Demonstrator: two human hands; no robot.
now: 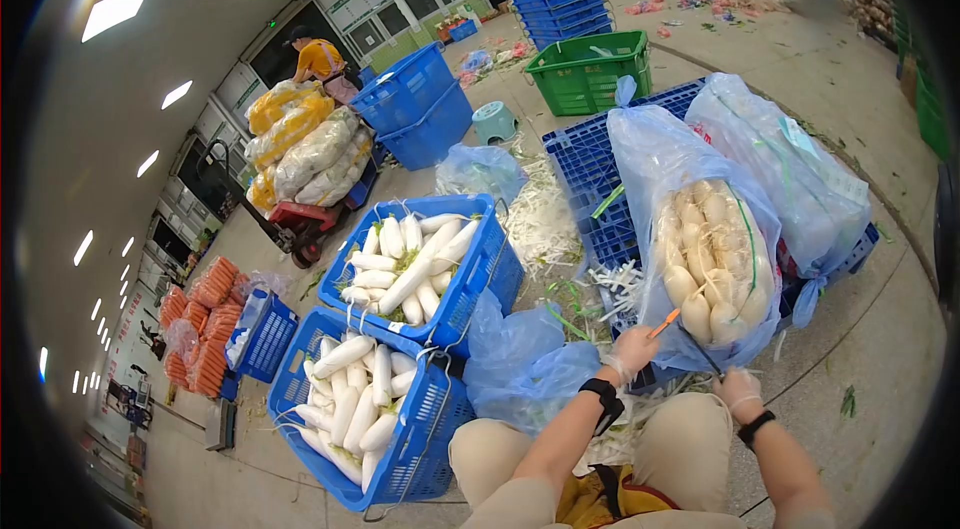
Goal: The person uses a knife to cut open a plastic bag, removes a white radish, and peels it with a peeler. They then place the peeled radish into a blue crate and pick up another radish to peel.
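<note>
A clear blue plastic bag (645, 144) full of white radishes (710, 259) lies in front of me, its mouth open toward my knees. My left hand (630, 349), in a thin see-through glove, is closed around a slim orange tool (664, 323) that points at the radish ends. At the bag's near right edge my right hand (740, 393), gloved too, grips a thin dark rod (701, 352) slanting up toward the radishes. Beside it lies a second filled blue bag (790, 169). Both bags rest on a blue plastic pallet (580, 164).
Two blue crates of white radishes, one nearer (425, 449) and one farther (490, 274), stand at my left. Loose blue plastic (525, 359) and white trimmings (540, 214) cover the floor beside them. Behind are a green crate (590, 79), a loaded pallet jack (300, 224) and a person (320, 61).
</note>
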